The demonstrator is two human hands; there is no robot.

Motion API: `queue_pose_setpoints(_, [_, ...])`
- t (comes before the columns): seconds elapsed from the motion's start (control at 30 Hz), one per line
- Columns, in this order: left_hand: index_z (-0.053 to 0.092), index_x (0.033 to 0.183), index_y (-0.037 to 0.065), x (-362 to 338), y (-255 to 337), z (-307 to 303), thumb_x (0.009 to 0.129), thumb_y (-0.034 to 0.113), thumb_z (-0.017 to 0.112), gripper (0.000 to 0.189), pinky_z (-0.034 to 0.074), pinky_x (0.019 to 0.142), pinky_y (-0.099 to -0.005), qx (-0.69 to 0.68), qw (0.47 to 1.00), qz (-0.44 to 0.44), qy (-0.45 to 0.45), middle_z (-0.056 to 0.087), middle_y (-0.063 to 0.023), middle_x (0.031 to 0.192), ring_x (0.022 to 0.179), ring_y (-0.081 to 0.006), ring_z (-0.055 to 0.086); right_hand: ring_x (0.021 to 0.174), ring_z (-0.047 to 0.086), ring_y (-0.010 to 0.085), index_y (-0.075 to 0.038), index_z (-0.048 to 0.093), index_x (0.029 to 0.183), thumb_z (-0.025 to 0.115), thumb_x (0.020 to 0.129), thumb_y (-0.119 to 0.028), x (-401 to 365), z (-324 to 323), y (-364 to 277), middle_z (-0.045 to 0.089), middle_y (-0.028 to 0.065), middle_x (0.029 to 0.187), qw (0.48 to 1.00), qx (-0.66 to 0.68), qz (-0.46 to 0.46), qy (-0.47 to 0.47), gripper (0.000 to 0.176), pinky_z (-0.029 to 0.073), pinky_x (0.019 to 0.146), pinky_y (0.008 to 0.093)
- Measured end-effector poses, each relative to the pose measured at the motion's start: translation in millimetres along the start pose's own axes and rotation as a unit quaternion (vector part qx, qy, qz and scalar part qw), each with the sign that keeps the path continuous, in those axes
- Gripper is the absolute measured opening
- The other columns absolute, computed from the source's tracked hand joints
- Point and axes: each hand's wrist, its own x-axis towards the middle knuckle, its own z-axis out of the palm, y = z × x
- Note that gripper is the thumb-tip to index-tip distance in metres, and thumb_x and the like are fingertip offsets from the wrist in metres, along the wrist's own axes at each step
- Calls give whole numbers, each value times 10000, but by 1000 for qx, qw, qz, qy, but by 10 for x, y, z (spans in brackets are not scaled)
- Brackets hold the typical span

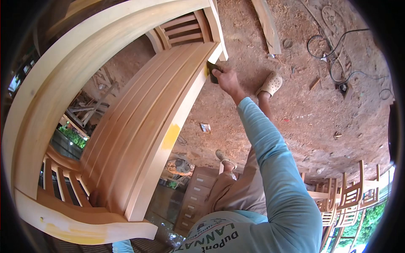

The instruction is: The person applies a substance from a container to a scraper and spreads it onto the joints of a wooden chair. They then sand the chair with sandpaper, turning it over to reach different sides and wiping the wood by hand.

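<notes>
A long wooden bench [139, 114] with a slatted seat and curved backrest fills the left side. My right hand [228, 79] reaches to the far end of its front rail [164, 145], fingers closed round a dark flat scraper [214, 72]. The scraper's face lies against the rail, where a little yellow filler shows beside it. A larger yellow filler patch [171, 135] marks the middle of the rail. More yellow is smeared along the near armrest [80, 233]. Of my left arm only a bit of sleeve [122, 246] appears below that armrest; the hand is hidden.
A plank [266, 26] lies on the dirt floor [303, 109] beyond the bench. Looped dark cable [333, 63] is at the far right. Stacked wooden chairs [348, 196] stand at lower right. My feet in beige clogs [272, 83] are beside the bench.
</notes>
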Motion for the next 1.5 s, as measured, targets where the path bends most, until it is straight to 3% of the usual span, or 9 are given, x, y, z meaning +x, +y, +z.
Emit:
queue_pose_setpoints(0.1, [468,1462,-34,13,-15,12,1003,275,563,562,493,1087,-385,0,1000,7,-3,538,-172,1439,1318,-279,532,975,742,317,-75,716,1248,646,946,-254,-149,62,10,752,207,1056,997,-56,-38,20,359,568,873,396])
queue_pose_setpoints(0.33, [469,1460,-29,19,-47,0,1015,286,546,551,495,1080,-384,-2,1000,14,-5,546,-168,1426,1304,-275,541,1063,730,284,-107,710,1276,657,966,-197,-720,97,36,754,154,1149,979,-68,-191,20,327,557,938,370])
queue_pose_setpoints(0.43, [469,1459,-27,49,-53,-2,1020,291,539,546,496,1078,-383,-3,1000,16,-6,549,-166,1421,1297,-273,544,1033,726,228,-82,711,1272,665,963,-191,-799,-111,147,772,124,1108,996,24,-75,-52,331,550,927,335])
queue_pose_setpoints(0.63, [470,1457,-23,103,-60,6,1030,300,525,538,497,1073,-382,-2,1000,23,-6,556,-163,1409,1285,-269,551,930,694,193,-20,715,1253,678,867,-129,85,-425,842,766,127,1039,994,100,0,41,402,540,860,326])
queue_pose_setpoints(0.77, [470,1456,-20,184,-52,66,1037,306,515,532,498,1069,-381,-2,999,34,-3,560,-161,1402,1276,-266,556,833,669,205,17,748,1041,687,834,-103,250,-330,813,742,94,927,983,174,38,42,246,536,778,353])
queue_pose_setpoints(0.9, [471,1455,-17,220,-29,86,1044,312,506,527,499,1066,-381,2,999,42,0,564,-159,1394,1268,-264,561,844,700,219,-44,705,1011,673,874,-65,611,-8,1446,723,88,924,874,463,147,20,142,574,775,394])
queue_pose_setpoints(1.0, [471,1454,-15,254,-10,104,1050,317,499,523,500,1063,-380,5,999,49,2,567,-157,1389,1262,-262,564,932,729,286,-41,637,1163,632,913,-33,485,216,1428,723,103,1071,786,599,154,-10,250,607,850,468])
queue_pose_setpoints(1.17, [472,1452,-11,313,19,130,1058,325,487,518,501,1059,-379,9,998,65,3,573,-155,1379,1251,-259,570,1079,693,335,-13,604,1265,584,929,-26,400,478,1317,698,131,1194,711,691,125,38,337,557,976,505])
queue_pose_setpoints(1.5, [473,1449,-4,260,-81,105,1076,340,463,508,503,1050,-377,-13,996,86,7,583,-149,1361,1230,-252,582,1115,677,339,13,577,1279,583,896,-27,-243,-172,1060,686,146,1207,753,653,51,-66,385,515,1050,485])
